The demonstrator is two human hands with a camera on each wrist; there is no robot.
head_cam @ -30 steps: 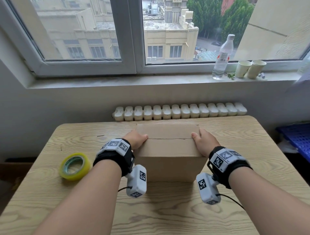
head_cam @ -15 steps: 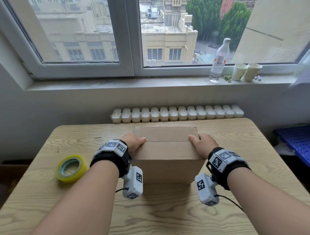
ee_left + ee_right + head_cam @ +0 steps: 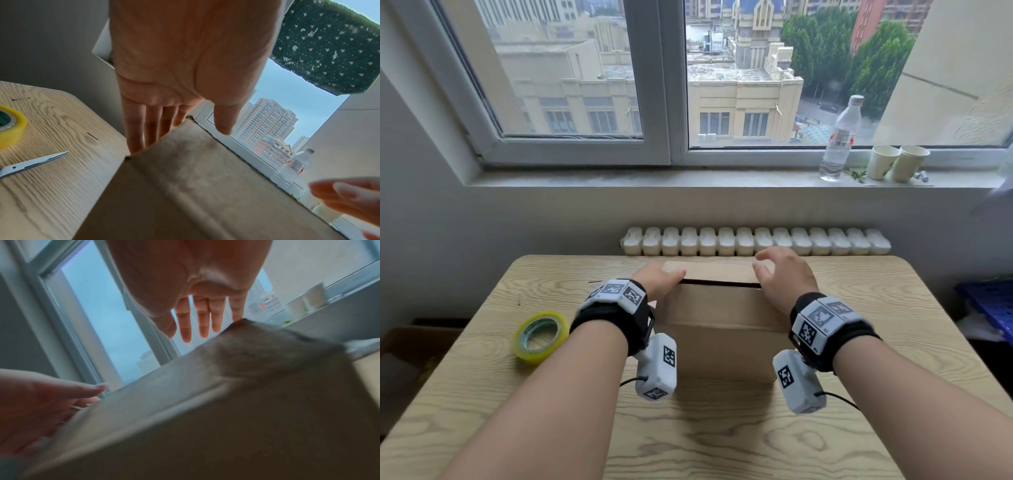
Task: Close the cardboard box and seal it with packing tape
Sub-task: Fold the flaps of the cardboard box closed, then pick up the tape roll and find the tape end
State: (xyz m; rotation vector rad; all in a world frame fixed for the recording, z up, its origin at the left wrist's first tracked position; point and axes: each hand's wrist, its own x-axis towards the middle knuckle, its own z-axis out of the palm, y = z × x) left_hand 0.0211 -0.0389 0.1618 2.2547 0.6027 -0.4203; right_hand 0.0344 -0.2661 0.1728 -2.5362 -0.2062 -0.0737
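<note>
I'm seeing left hand [image 3: 659, 278] fingers lying straight along the brown cardboard box [image 3: 717, 318] left edge | right hand [image 3: 784, 274] hovering spread, gripping nothing | box sitting mid wooden table [image 3: 893, 308] | yellow tape roll [image 3: 540, 336] lying left

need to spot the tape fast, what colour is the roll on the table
Yellow, with a greenish inner ring: the tape roll shows best in the head view.

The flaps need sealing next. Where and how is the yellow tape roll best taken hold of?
The tape roll lies flat on the table, hole upward, left of the box. Probably best: the left hand comes from above, thumb inside the hole, fingers on the outer rim.
</note>
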